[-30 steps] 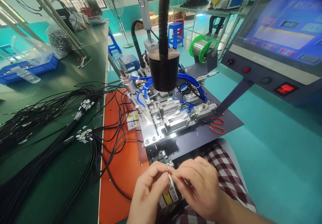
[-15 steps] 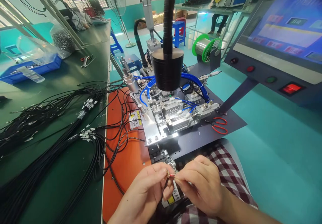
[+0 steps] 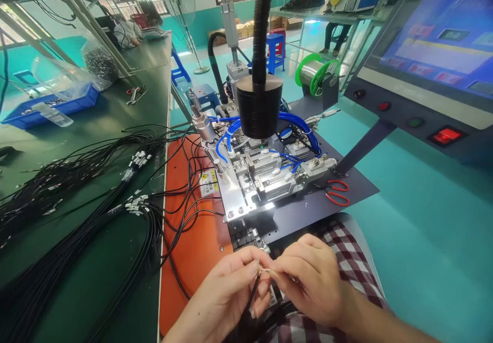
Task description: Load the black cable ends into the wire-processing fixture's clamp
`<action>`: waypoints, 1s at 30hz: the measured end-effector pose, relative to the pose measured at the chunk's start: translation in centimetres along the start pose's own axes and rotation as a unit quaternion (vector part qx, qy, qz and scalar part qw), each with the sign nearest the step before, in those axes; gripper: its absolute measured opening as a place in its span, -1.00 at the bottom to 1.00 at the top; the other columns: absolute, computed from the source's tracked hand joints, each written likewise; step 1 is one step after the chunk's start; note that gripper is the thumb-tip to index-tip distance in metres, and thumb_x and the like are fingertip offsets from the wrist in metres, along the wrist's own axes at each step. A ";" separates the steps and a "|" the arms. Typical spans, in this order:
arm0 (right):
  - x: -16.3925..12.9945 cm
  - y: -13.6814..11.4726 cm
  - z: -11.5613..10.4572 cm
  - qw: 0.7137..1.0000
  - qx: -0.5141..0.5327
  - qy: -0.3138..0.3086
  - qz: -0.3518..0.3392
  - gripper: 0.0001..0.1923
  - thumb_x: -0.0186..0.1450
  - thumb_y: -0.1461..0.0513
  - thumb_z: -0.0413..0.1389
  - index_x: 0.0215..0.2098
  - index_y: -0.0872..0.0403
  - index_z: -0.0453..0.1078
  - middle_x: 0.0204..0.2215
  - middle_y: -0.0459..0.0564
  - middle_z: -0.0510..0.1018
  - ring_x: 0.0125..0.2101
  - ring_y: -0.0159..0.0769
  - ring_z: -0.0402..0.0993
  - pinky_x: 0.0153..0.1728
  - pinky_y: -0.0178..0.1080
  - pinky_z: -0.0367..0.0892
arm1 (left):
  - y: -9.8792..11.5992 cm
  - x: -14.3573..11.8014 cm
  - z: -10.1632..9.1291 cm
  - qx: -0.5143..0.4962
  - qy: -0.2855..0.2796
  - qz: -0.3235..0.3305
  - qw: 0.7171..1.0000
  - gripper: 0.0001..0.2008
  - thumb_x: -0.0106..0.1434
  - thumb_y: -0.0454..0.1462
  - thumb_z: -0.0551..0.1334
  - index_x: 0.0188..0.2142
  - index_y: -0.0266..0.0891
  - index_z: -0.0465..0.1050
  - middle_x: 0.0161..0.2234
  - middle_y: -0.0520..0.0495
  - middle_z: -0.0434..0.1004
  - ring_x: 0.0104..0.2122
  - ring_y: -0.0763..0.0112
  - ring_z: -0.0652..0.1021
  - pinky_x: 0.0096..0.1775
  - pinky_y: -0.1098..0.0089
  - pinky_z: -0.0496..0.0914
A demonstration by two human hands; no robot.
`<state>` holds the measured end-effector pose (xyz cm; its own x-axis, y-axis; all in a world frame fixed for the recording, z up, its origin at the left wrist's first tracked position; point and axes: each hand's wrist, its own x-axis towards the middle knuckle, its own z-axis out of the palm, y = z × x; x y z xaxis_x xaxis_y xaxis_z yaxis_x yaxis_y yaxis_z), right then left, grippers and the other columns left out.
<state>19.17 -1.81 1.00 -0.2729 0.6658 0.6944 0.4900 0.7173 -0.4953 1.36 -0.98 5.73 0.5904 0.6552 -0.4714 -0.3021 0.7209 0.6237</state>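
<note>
**Below the jig, both hands pinch a cable end**

At the near edge of the machine I see my left hand [image 3: 227, 294] and right hand [image 3: 308, 281] meeting fingertip to fingertip, both pinching the stripped end of a thin black cable [image 3: 252, 294] that drops away between them toward my lap. Just beyond stands the metal jig [image 3: 265, 178] with blue air hoses [image 3: 296, 125], under a black cylinder [image 3: 259, 106] that blocks part of my view of it. Red-handled scissors [image 3: 337, 193] lie on the dark plate to the right. Left, bundles of black cables [image 3: 96, 209] sprawl across the green tabletop [image 3: 115, 127] and the orange mat [image 3: 192, 250]. A touchscreen panel [image 3: 435, 45] sits at upper right.
</note>
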 end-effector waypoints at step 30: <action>3.6 0.4 -1.2 0.791 0.375 -0.191 0.444 -0.84 0.19 0.19 0.14 -0.48 0.14 0.39 -0.61 -0.17 0.33 -0.59 -0.46 0.16 -0.57 -0.37 0.08 | -2.0 0.0 -0.3 0.177 0.178 0.159 0.955 -0.85 0.18 -0.18 0.33 -0.37 -0.24 0.52 -0.54 0.08 0.37 -0.60 0.61 0.30 -0.53 0.57 0.19</action>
<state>19.40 0.69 3.95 -0.3974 0.8859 -0.2391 0.0405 -0.2434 -0.9691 1.73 -2.35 4.23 0.2001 0.9088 -0.3662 -0.1143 0.3928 0.9125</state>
